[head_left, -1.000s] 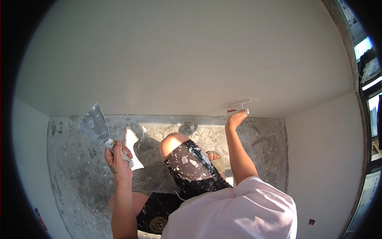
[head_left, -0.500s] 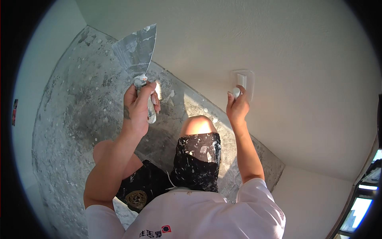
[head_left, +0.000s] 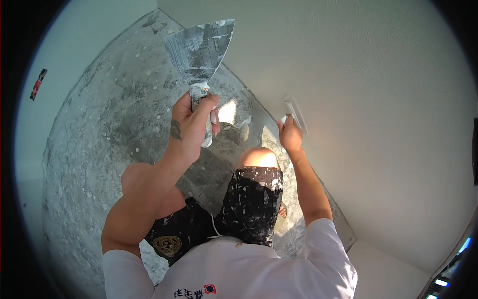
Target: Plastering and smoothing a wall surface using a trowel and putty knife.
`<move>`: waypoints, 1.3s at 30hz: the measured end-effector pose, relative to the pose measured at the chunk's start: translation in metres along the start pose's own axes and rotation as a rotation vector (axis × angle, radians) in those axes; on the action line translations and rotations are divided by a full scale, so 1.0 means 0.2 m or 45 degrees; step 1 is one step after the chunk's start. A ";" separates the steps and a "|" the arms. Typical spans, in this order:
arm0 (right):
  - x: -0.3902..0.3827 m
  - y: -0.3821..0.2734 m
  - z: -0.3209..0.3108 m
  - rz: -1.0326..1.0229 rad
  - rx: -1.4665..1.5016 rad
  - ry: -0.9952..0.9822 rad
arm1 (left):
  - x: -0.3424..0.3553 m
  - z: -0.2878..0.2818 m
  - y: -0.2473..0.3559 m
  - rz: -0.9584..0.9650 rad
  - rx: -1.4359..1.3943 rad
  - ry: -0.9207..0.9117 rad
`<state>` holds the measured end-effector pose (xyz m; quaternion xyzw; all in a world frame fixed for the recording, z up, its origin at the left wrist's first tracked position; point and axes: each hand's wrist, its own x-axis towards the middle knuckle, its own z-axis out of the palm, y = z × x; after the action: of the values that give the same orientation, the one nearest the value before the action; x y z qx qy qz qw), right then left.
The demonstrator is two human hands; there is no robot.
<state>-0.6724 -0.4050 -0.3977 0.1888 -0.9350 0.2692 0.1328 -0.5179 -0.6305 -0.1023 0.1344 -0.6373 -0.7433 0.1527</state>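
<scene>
Head view: L hand (head_left: 190, 127) has fingers clamped round handle of putty knife (head_left: 200, 55); blade points up/away from body, over floor (head_left: 114, 129), w/ grey-white smears. R hand (head_left: 291, 135) is nearer wall (head_left: 368, 104), fingers closed on handle of pale trowel (head_left: 298, 113). Trowel plate lies just beyond R fingers, wall side, long axis approx. along wall's base; full contact w/ wall can't be confirmed.

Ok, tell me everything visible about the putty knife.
The putty knife has a broad, flared grey blade, metallic-looking and streaked with pale residue, and a narrow, smeared handle. The left hand grips the handle, blade toward the top of the picture. The blade overlaps floor and wall in view; contact with either isn't apparent.
</scene>
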 end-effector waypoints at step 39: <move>0.03 -0.14 -0.12 -0.018 -0.269 -0.349 | -0.45 -0.09 0.38 0.032 -0.051 -0.008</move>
<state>-0.6623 -0.4160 -0.3636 0.2155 -0.9661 0.1400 0.0251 -0.4228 -0.6221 -0.0293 0.1210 -0.6245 -0.7543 0.1625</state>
